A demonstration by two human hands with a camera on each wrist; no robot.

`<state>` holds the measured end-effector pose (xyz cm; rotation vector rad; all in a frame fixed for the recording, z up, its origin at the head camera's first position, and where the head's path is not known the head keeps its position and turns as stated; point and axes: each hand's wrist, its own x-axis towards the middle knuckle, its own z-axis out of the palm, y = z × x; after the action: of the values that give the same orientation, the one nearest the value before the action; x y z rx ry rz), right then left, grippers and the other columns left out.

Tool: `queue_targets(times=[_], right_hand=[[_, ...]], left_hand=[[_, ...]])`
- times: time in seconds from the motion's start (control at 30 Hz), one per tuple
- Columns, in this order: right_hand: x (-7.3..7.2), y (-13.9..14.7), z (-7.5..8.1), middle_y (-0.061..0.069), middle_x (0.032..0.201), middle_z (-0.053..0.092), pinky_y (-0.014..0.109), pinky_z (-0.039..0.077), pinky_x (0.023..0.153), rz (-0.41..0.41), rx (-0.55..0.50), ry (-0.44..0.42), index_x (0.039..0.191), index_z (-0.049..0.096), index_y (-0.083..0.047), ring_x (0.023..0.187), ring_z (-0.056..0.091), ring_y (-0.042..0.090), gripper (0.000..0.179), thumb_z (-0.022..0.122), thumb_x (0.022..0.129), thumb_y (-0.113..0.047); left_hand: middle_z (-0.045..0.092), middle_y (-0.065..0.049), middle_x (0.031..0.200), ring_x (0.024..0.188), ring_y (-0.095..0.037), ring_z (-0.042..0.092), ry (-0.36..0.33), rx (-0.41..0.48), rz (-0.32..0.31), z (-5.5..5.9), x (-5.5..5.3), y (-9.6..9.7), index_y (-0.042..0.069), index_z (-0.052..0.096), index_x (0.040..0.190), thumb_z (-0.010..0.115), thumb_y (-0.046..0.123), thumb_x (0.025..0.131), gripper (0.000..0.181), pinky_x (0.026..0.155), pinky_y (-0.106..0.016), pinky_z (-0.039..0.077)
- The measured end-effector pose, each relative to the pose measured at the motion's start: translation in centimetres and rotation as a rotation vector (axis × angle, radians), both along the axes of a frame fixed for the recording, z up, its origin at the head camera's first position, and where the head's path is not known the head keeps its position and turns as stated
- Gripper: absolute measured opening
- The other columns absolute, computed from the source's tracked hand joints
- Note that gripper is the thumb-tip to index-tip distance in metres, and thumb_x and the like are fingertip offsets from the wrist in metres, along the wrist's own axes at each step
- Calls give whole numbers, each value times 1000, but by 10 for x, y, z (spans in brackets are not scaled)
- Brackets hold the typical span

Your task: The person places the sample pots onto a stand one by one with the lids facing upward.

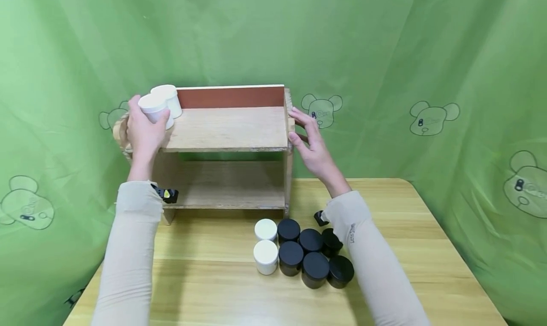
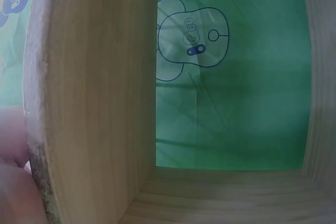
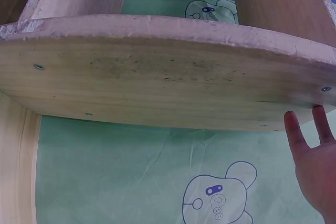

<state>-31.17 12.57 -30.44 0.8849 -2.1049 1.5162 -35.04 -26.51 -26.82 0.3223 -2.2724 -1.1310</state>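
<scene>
At the left end of the wooden shelf's top board [image 1: 231,126], my left hand [image 1: 146,129] grips a white lidded jar [image 1: 153,107]. A second white jar [image 1: 166,97] stands right behind it, by the back panel. My right hand [image 1: 314,148] is at the shelf's right side panel [image 1: 287,174], its fingertips against the wood. The right wrist view shows fingers [image 3: 296,135] reaching up to that panel. Only a sliver of the left hand [image 2: 16,166] shows beside the board's edge in the left wrist view; the jars are hidden there.
Two white jars [image 1: 266,257] and several black jars [image 1: 315,269] stand grouped on the wooden table [image 1: 213,278], in front of the shelf's right end. A lower board [image 1: 231,183] lies beneath the top one. Green cloth [image 1: 363,46] printed with bear heads hangs behind.
</scene>
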Motion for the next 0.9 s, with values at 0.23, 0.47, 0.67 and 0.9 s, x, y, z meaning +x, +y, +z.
queue_targets(times=[0.23, 0.47, 0.67, 0.9], right_hand=[[-1, -2, -1, 15, 168, 25, 58, 38, 119, -2, -4, -2, 155, 37, -4, 149, 35, 37, 50, 50, 108, -8], [-1, -2, -1, 13, 169, 24, 61, 37, 119, -4, -4, -4, 156, 37, -5, 149, 35, 37, 50, 50, 108, -10], [-1, -3, 0, 16, 168, 25, 62, 37, 119, -4, 0, 4, 155, 37, -3, 148, 36, 39, 49, 50, 108, -9], [0, -4, 0, 16, 168, 26, 59, 38, 119, -5, 2, 4, 155, 37, -3, 148, 36, 38, 49, 50, 108, -8]], left_hand=[[44, -13, 160, 141, -35, 47, -19, -4, 16, 0, 2, -1, 23, 23, 161, 66, 45, 98, 80, 118, -50, 38], [44, -14, 160, 141, -36, 47, -4, -14, 15, 0, 3, -2, 23, 21, 163, 67, 45, 98, 83, 118, -51, 38], [42, -13, 162, 141, -36, 46, 8, -35, 17, -1, 4, -3, 22, 19, 164, 68, 42, 97, 85, 117, -53, 38], [40, -12, 162, 142, -36, 45, 32, -63, 21, -4, 4, -3, 21, 19, 164, 69, 41, 96, 86, 118, -53, 37]])
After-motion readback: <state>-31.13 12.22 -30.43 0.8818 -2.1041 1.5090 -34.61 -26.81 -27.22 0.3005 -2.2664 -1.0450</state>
